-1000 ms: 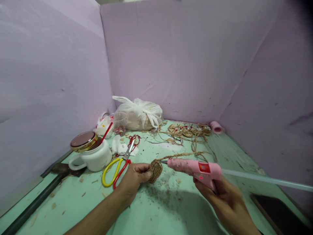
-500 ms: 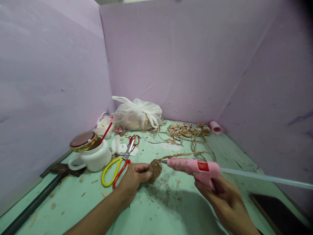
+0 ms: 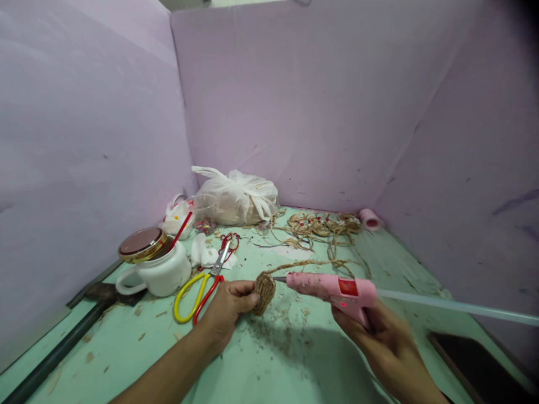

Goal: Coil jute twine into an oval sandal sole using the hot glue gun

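My left hand pinches a small coiled disc of jute rope and holds it upright just above the green tabletop. A loose rope tail runs from the disc toward the back. My right hand grips a pink hot glue gun by its handle, and the metal nozzle points left, almost touching the disc's edge. A clear glue stick juts out of the gun's rear to the right.
Yellow-and-red scissors lie left of my hand, beside a white mug with a gold lid. A white plastic bag, a jute rope pile and a pink roll sit at the back. Purple walls enclose the table.
Both hands, the disc and the glue gun have drifted slightly to the left in the picture; the grips are unchanged.
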`<act>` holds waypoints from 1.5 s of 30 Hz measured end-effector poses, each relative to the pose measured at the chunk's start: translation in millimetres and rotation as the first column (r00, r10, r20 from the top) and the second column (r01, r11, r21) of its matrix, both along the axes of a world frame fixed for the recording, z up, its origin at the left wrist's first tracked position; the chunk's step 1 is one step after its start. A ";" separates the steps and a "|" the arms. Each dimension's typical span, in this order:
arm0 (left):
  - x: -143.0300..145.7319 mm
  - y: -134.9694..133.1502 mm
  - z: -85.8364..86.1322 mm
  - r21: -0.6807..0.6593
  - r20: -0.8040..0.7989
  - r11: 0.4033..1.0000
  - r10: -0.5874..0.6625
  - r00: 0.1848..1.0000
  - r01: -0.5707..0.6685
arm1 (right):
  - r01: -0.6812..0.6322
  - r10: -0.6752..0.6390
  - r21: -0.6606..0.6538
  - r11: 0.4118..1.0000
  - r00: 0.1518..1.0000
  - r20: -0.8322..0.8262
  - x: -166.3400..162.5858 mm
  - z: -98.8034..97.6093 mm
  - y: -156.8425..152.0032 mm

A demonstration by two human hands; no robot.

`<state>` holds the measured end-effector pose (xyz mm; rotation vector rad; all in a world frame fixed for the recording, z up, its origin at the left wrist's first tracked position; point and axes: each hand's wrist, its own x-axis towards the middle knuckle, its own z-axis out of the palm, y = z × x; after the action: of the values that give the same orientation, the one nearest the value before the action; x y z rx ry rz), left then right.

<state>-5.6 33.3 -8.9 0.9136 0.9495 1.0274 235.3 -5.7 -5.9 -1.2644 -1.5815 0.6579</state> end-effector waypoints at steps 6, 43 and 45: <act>-0.9 0.9 -0.5 -0.020 0.005 1.000 0.002 1.000 -0.002 | -0.058 0.057 -0.046 0.997 0.998 -0.017 3.3 -0.8 -1.0; -3.6 3.7 -7.4 -0.036 0.041 0.999 -0.005 0.999 0.007 | 0.012 -0.010 0.020 1.000 0.998 -0.054 -6.6 6.0 -1.1; -3.4 3.1 -6.7 -0.039 0.035 0.999 -0.014 0.999 0.015 | 0.002 -0.001 0.023 1.000 0.999 -0.036 -5.5 4.5 -0.8</act>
<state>-9.1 36.4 -15.6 0.8664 0.9300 1.0062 229.8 -6.5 -1.4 -1.2302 -1.5544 0.6563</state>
